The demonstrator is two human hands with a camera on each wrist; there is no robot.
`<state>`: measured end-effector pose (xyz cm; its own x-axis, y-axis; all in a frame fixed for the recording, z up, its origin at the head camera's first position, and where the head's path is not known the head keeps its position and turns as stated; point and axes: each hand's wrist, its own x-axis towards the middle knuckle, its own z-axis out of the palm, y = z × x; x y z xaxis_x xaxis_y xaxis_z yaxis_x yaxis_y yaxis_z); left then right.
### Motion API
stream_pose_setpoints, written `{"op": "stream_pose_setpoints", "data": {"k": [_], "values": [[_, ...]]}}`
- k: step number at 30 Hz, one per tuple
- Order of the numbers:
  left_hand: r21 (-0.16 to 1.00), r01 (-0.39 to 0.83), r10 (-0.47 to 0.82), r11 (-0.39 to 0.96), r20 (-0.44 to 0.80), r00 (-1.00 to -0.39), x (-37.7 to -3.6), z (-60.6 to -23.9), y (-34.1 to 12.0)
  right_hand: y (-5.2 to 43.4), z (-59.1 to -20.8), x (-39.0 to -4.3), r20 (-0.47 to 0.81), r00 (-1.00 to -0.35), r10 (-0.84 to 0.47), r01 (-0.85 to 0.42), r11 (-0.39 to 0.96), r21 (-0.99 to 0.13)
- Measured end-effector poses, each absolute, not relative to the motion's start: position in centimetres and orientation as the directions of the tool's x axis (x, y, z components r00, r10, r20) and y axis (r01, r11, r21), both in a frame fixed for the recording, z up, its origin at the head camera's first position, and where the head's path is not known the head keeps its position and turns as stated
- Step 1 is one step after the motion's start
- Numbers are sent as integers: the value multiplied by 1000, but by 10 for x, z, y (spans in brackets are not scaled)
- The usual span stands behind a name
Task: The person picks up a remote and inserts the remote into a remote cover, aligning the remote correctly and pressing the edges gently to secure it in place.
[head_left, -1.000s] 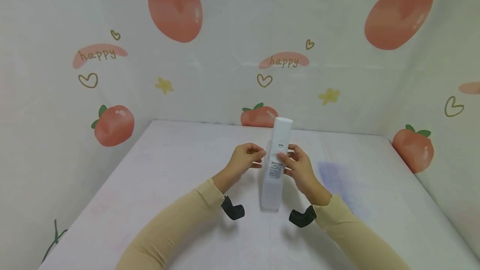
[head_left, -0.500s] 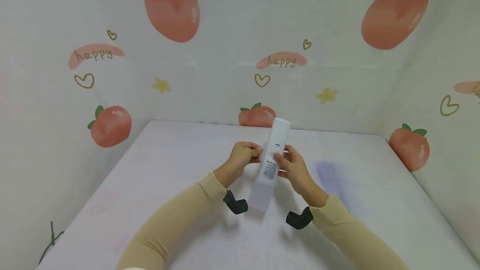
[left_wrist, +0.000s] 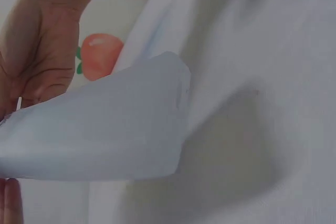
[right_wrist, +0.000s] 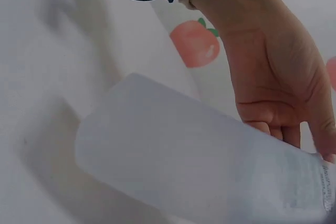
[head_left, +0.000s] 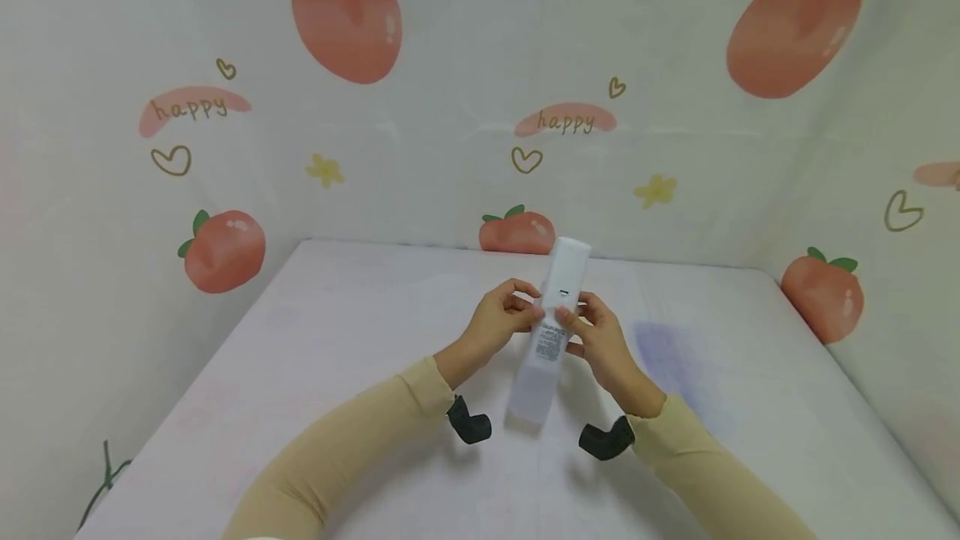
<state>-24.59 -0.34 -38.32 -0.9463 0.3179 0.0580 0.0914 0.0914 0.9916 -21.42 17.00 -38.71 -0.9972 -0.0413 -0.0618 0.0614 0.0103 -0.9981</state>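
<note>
While both hands work above the table (head_left: pixel 315 407), a white remote (head_left: pixel 557 307) sits part-way inside a translucent sleeve (head_left: pixel 534 386), its bare upper end tilted away from the person and slightly to the right. Left hand (head_left: pixel 504 317): fingers curled, pinching the sleeve's upper edge at the remote's left side. Right hand (head_left: pixel 596 336): fingers and thumb closed on the remote and sleeve from the right, the thumb lying across the printed label (head_left: pixel 550 342). Neither hand rests on the table; the remote is held in the air over its centre, in front of the peach-patterned backdrop (head_left: pixel 480 65).

Left wrist view: the sleeve's free lower end (left_wrist: pixel 105 129) appears as a pale flap with the right hand (left_wrist: pixel 39 51) behind it. Right wrist view: the same rounded end (right_wrist: pixel 173 156) fills the foreground, the left hand (right_wrist: pixel 273 77) beyond.

Judged from this grip, the step goes best with the sleeve mouth kept square to the body and worked evenly on both sides, so that the soft material neither bunches nor twists. A firm hold on the remote guards against slipping.
</note>
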Motion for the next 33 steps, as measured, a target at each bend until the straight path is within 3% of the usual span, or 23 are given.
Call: {"op": "stream_pose_setpoints", "data": {"k": [8,18,27,33], "values": [[950,157,351,271,54,-935,-247,-383,-4,168,-383,-217,-51,-995,-85,47,46,-998],[986,73,277,152,29,-960,-247,-378,-7,170,-384,-211,-72,-994,-81,81,-121,-989],[987,-39,361,155,-93,-928,-241,-382,-4,161,-388,-211,-62,-995,77,56,-81,-995],[979,-96,397,182,-162,-903,-235,-382,-2,161,-390,-215,-43,-995,89,37,-69,-997]]}}
